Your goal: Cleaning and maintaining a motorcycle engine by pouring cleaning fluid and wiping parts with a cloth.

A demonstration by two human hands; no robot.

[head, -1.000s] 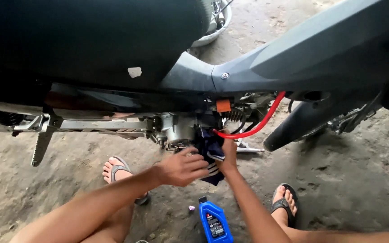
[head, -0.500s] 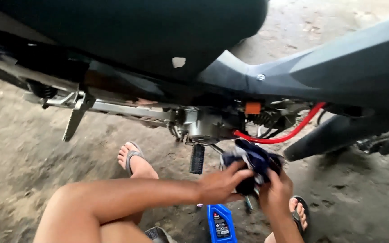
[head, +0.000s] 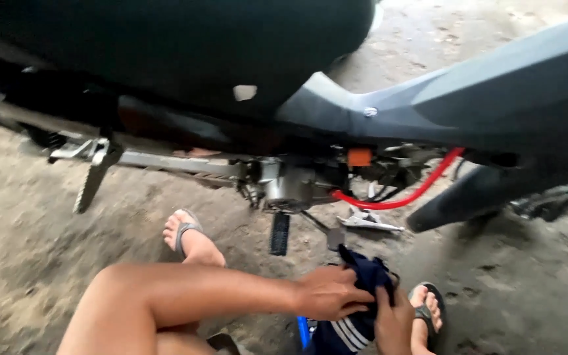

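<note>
The left hand point(head: 331, 292) grips a dark blue cloth point(head: 361, 283) from its left; the right hand point(head: 394, 320) clutches the same cloth from below. A blue bottle point(head: 304, 331) peeks out beneath them. The motorbike engine point(head: 290, 185) sits above, a red hose point(head: 402, 197) to its right.

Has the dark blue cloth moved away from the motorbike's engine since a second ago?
Yes. The dark blue cloth, then up against the engine by the red hose, now sits lower, nearer the person, held in both hands.
</note>
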